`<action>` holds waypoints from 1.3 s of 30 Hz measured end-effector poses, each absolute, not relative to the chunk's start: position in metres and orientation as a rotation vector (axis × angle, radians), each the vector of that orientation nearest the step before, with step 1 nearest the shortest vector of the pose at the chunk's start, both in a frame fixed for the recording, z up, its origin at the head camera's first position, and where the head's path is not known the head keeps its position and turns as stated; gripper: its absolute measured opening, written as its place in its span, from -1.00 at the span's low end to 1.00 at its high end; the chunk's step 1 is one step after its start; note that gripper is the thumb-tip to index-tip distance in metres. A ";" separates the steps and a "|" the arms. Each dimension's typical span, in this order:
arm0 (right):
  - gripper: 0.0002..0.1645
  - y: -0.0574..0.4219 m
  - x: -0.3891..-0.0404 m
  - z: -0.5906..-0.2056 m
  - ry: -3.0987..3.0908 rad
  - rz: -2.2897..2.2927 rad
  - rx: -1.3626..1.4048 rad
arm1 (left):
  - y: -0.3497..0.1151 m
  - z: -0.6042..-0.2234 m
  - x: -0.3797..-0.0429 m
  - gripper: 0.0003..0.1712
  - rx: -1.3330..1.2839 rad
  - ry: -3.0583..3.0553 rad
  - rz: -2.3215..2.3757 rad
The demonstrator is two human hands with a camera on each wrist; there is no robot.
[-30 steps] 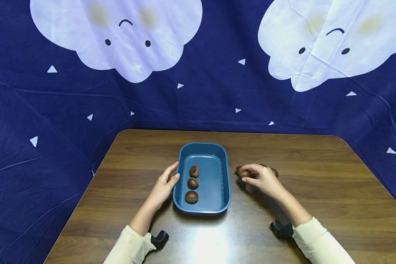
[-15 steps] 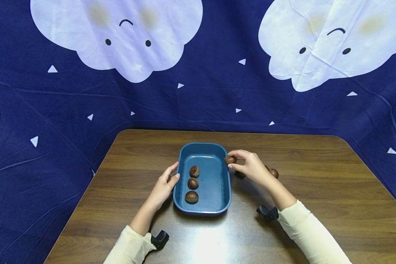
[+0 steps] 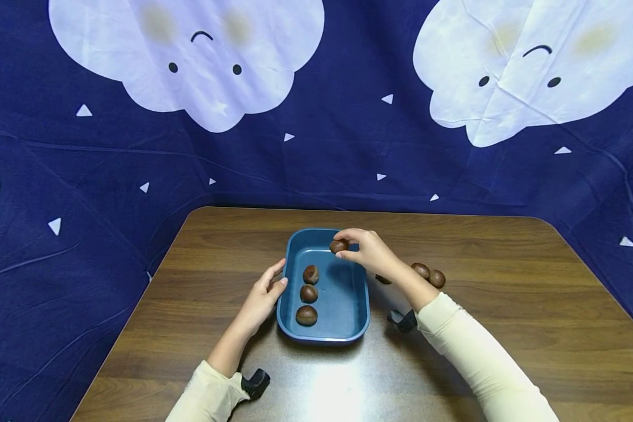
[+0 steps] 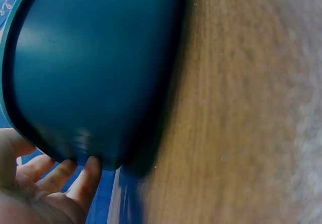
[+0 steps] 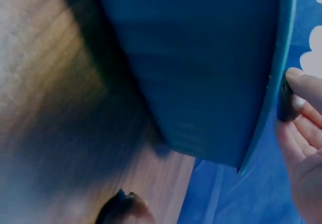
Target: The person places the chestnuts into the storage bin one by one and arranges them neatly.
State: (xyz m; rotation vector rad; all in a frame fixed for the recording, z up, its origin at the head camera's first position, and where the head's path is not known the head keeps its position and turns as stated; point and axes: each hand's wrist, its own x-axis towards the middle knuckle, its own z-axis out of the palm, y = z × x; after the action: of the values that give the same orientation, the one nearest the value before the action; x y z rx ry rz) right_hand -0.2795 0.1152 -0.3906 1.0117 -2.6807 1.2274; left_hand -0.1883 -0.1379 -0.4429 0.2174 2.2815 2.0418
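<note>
Over the far right part of a blue rectangular tub, my right hand pinches a brown chestnut between thumb and fingers. The right wrist view also shows this held chestnut beside the tub's rim. Three chestnuts lie in a column along the tub's left side. My left hand rests against the tub's left wall, its fingers extended. In the left wrist view, the fingertips touch the tub's outer side.
Right of the tub, two chestnuts sit together on the wooden table. Another chestnut lies closer to the tub, partly hidden by the right hand. A dark blue cloth with clouds hangs behind the table.
My right hand has lifted a chestnut from the group on the right and carried it leftward over the tub's rim. The left hand and the tub have stayed in place.
</note>
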 end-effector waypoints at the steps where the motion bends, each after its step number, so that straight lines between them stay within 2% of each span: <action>1: -0.56 0.112 -0.281 -0.391 -2.694 1.221 1.018 | -0.138 -0.441 -0.188 -0.48 0.211 2.273 2.044; 12: -0.57 0.086 -0.296 -0.389 -2.771 1.130 1.129 | -0.134 -0.415 -0.175 -0.47 0.219 2.255 2.040; 39: -0.60 0.051 -0.312 -0.409 -2.993 1.001 1.065 | -0.134 -0.416 -0.176 -0.47 0.229 2.232 2.039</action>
State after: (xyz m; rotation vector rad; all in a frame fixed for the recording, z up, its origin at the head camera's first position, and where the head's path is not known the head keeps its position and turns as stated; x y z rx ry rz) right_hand -0.3116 0.0508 -0.4088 1.0652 -2.9933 1.0007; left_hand -0.1760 -0.1341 -0.4159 0.2285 2.2318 2.0391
